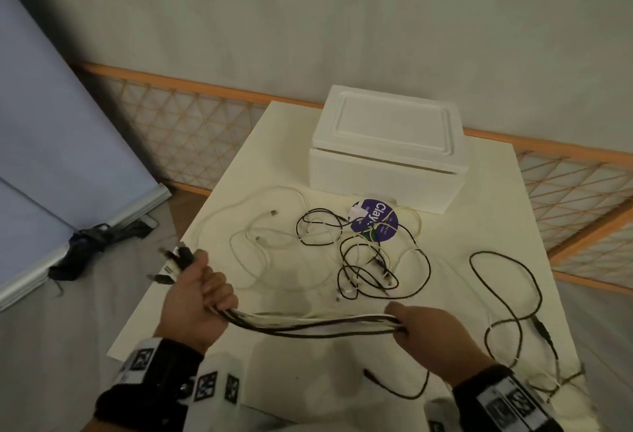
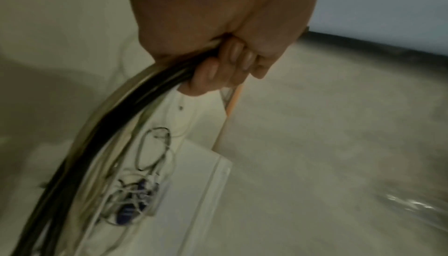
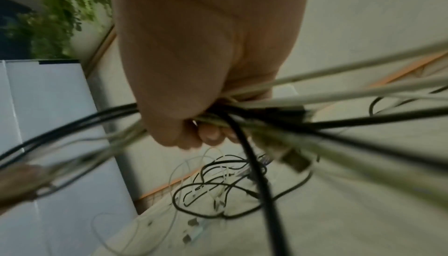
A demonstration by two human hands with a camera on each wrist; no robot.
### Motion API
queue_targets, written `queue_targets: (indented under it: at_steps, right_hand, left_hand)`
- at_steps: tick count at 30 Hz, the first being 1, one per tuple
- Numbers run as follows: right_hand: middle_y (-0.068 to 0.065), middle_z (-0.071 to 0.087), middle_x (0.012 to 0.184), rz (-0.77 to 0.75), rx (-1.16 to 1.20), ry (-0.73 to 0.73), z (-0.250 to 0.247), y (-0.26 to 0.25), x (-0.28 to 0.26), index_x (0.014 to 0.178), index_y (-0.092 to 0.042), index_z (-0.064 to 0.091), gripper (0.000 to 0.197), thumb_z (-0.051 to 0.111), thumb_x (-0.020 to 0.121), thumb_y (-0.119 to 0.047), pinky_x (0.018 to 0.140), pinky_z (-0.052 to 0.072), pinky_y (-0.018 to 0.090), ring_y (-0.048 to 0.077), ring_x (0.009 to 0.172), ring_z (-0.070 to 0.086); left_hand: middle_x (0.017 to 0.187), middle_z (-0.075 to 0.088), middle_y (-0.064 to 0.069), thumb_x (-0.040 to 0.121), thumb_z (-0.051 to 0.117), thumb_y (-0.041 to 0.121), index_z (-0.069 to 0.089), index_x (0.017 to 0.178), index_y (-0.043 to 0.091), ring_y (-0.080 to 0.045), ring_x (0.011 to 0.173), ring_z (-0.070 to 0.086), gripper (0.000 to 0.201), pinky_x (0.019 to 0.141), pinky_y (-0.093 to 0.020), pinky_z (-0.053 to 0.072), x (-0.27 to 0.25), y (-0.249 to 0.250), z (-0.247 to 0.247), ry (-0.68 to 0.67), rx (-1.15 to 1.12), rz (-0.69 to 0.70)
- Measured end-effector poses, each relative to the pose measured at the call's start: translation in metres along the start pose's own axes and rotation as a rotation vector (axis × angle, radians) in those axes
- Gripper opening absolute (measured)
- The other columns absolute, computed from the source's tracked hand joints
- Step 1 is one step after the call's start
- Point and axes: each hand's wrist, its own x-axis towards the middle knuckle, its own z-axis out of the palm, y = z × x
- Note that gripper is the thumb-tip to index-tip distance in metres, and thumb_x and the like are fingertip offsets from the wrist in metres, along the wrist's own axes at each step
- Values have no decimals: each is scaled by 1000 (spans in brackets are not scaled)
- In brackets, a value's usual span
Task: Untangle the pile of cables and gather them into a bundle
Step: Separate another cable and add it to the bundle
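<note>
Your left hand point(image 1: 197, 298) is a closed fist gripping one end of the cable bundle point(image 1: 308, 323), plug ends poking out past the thumb at left of frame. Your right hand point(image 1: 430, 332) curls its grip round the same bundle at lower centre. The thin black and white cords sag between both fists. The loose cables point(image 1: 370, 260) lie looped on the pale matte surface point(image 1: 239, 185), before a white foam box point(image 1: 388, 151).

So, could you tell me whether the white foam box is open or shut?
Shut: the white foam box's lid sits flat on it.
</note>
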Motion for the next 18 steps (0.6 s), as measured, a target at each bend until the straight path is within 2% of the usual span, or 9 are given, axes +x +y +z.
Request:
queue_targets:
  at_steps: [2, 3, 5, 6, 8, 10, 13, 15, 18]
  right_hand:
    - [-6, 60, 96, 16, -8, -124, 13, 3, 0, 122, -30, 46, 31, 42, 94, -39, 77, 44, 27, 17, 98, 60]
    - [-4, 59, 107, 29, -14, -210, 17, 4, 2, 127, -27, 45, 39, 47, 92, -44, 84, 43, 28, 17, 107, 57]
    - [-1, 50, 127, 42, -11, -365, 13, 4, 8, 134, -26, 41, 66, 65, 79, -54, 98, 38, 31, 20, 122, 46]
    - [-2, 46, 132, 26, 5, -385, 6, 2, 13, 135, -28, 40, 77, 71, 71, -58, 101, 35, 33, 19, 125, 41]
    - [-8, 41, 138, -71, 40, -324, -17, -11, 25, 137, -32, 38, 89, 75, 62, -62, 107, 30, 34, 17, 130, 35]
    - [-12, 43, 136, -193, 128, -212, -38, -33, 43, 136, -33, 41, 85, 73, 64, -63, 105, 31, 28, 11, 126, 37]
    - [-9, 56, 119, -281, 228, -21, -49, -75, 80, 123, -29, 53, 52, 62, 81, -57, 88, 40, 24, 7, 104, 50]
    - [-3, 57, 121, -324, 164, 24, -41, -104, 110, 123, -22, 55, 36, 54, 93, -41, 91, 40, 28, 14, 109, 53]
    - [8, 43, 139, -392, 0, -46, -10, -124, 152, 135, -12, 45, 40, 45, 96, -17, 99, 41, 38, 27, 120, 49]
  left_hand:
    - [44, 31, 7, 100, 46, 30, 37, 63, 23, -6, 29, 21, 39, 33, -15, 18, 14, -25, -12, 110, 66, 17]
    - [48, 35, 5, 100, 47, 28, 39, 67, 22, -6, 29, 21, 34, 32, -15, 18, 20, -37, -17, 163, 101, 25]
    - [62, 42, 1, 97, 54, 25, 45, 73, 18, -6, 30, 22, 27, 32, -16, 20, 30, -54, -25, 257, 179, 33]
    - [68, 46, 0, 96, 57, 25, 49, 77, 15, -7, 30, 23, 23, 32, -17, 21, 34, -59, -27, 289, 227, 37]
    - [80, 56, -2, 94, 60, 24, 56, 83, 8, -7, 31, 25, 19, 33, -16, 24, 41, -61, -32, 327, 286, 32]
    - [92, 65, 0, 94, 61, 19, 63, 94, 7, -7, 32, 26, 12, 35, -16, 25, 48, -60, -34, 320, 277, 20]
    - [95, 64, 1, 91, 64, 13, 64, 109, 15, -7, 36, 26, 18, 37, -18, 26, 59, -56, -33, 297, 248, 22]
    - [92, 60, 0, 91, 64, 14, 64, 112, 17, -7, 37, 27, 21, 37, -19, 27, 65, -51, -28, 278, 243, 28]
    - [93, 61, -2, 91, 64, 14, 66, 108, 15, -7, 38, 29, 18, 37, -20, 28, 69, -45, -21, 275, 246, 55]
